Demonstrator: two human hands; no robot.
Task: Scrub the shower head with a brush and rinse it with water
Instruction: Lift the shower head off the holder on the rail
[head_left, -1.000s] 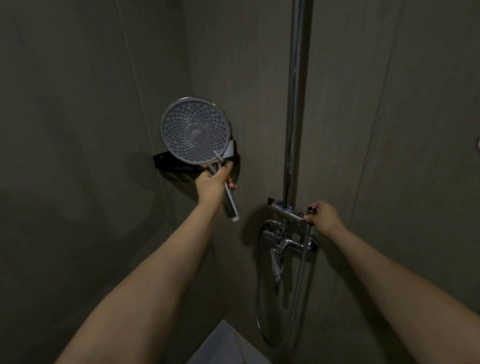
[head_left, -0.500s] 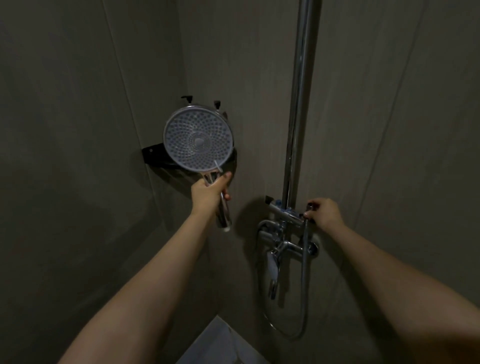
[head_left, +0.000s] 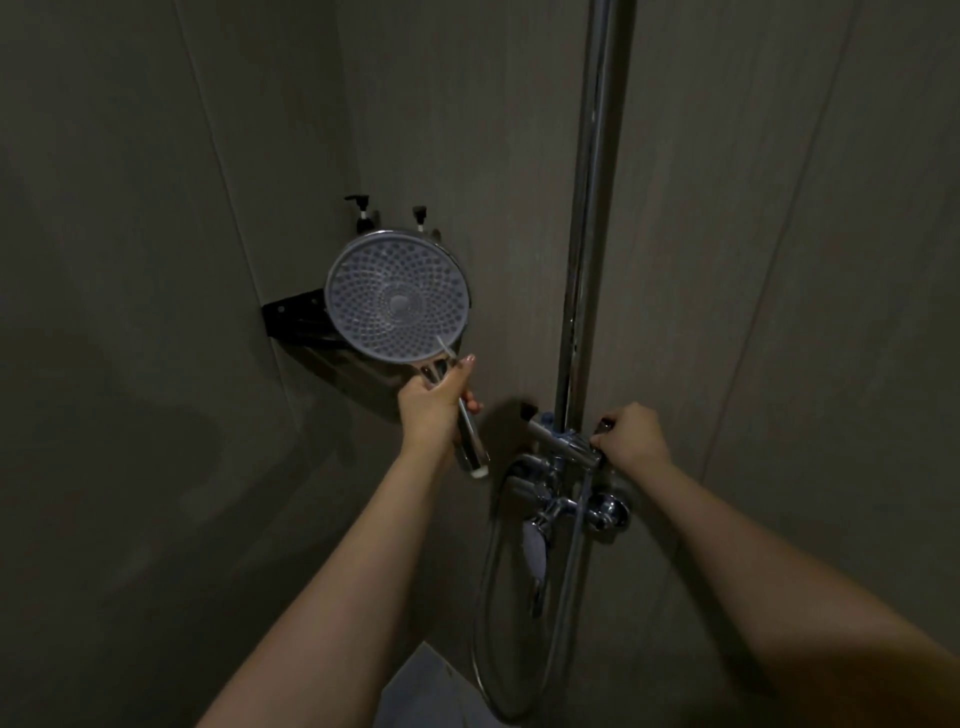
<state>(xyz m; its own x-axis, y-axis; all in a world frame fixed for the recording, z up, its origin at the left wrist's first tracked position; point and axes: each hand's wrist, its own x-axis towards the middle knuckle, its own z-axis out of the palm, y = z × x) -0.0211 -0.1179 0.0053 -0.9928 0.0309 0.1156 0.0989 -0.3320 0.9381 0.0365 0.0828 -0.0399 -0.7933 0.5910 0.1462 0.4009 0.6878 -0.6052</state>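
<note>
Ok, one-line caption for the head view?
Left hand holds shower head face-up; right hand grips mixer valve.

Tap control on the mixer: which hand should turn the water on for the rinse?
Right. The right hand already grips the control at the end of the mixer bar, beside the riser pipe. The left hand is busy holding the shower head by its handle, face toward the camera.

Both bare forearms extend upward and forward. Left hand (head_left: 434, 410), left of the riser pipe (head_left: 589, 234), is fisted with thumb raised; right hand (head_left: 631, 436), just right of the pipe, curls closed, knuckles uppermost.
</note>
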